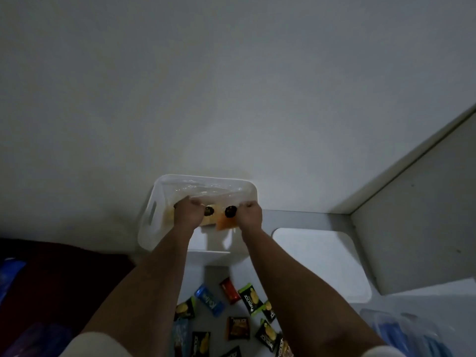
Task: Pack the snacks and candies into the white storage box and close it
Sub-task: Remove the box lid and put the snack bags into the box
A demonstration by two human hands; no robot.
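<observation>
Snack packets [231,315] lie near; both hands [219,213] grip a plastic bag [206,191] over the box [152,228].

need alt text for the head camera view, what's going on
Both hands, left hand and right hand, grip a clear plastic bag of snacks over the open white storage box by the wall. The white lid lies to its right, and small snack packets lie scattered nearer the person.

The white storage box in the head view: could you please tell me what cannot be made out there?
- White storage box: contents hidden by the clear plastic bag.
- Bag's filling: dim, blurred.
- Left hand, right hand: fingertips hidden behind the bag's edge.
- Snack packets: lower ones cut off.
</observation>
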